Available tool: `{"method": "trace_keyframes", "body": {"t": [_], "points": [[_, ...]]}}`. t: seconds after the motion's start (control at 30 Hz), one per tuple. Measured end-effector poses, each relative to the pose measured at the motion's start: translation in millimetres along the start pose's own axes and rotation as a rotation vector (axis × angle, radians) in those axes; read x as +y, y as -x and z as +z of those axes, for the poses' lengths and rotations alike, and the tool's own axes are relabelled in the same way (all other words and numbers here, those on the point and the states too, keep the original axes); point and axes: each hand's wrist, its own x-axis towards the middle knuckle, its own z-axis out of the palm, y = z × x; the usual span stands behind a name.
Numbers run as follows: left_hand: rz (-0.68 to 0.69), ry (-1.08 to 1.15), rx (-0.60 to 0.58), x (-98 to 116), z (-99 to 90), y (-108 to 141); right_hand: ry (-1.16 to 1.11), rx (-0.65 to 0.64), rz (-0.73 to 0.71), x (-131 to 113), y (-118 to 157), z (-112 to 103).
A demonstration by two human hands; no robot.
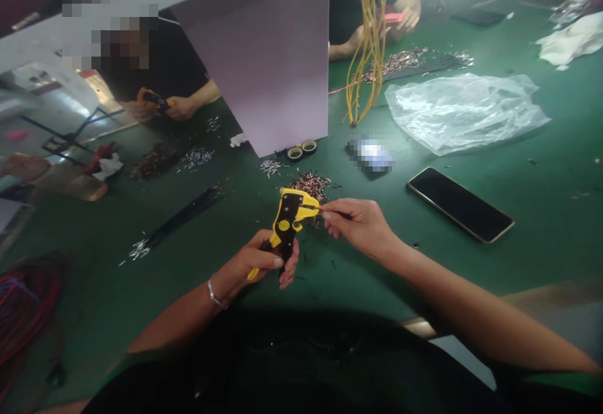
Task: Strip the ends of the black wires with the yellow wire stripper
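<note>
Yellow-and-black plastic wire stripper (287, 225) stands nearly upright in the person's left hand (261, 262), held low over the green surface (475, 263) with its head at 12 o'clock. That hand has a full, closed grip around the handles, though how hard they are squeezed cannot be told. The right hand (358, 225) holds a narrow pinch grip on a thin dark wire (336, 213), which comes in from 3 o'clock and meets the stripper's yellow head. Its exact tip is too small to make out.

Pinching close to the wire's end looks like the right approach, since it limits bending. The cleanest result would likely come from keeping the wire straight and square to the head, with both wrists steady.

Just beyond the stripper, at 12 o'clock, lies a heap of copper-tipped wire pieces (311, 186). A long bundle of black wires with silver ends (176, 219) lies at 9 o'clock, and a black smartphone (460, 205) at 3 o'clock. A crumpled clear plastic bag (464, 112) sits at 2 o'clock. Two small rolls of tape (302, 149) rest at 12 o'clock, farther out. Across the surface at 11 o'clock, a co-worker's hands (155, 103) hold a similar yellow tool.
</note>
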Motion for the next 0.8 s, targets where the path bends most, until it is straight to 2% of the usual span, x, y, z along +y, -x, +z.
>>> {"method": "trace_keyframes", "body": {"t": [0.2, 0.37, 0.8], "points": [[0.007, -0.021, 0.044, 1.6, 7.8, 1.2, -0.015, 0.017, 0.051, -2.2, 0.2, -0.1], [0.030, -0.028, 0.107, -1.3, 3.5, 3.2, -0.031, 0.043, 0.094, -2.4, -0.5, -0.1], [0.075, 0.024, 0.137, 7.8, -0.8, 2.4, -0.105, 0.054, 0.114, -0.6, -2.9, -0.8]]}}
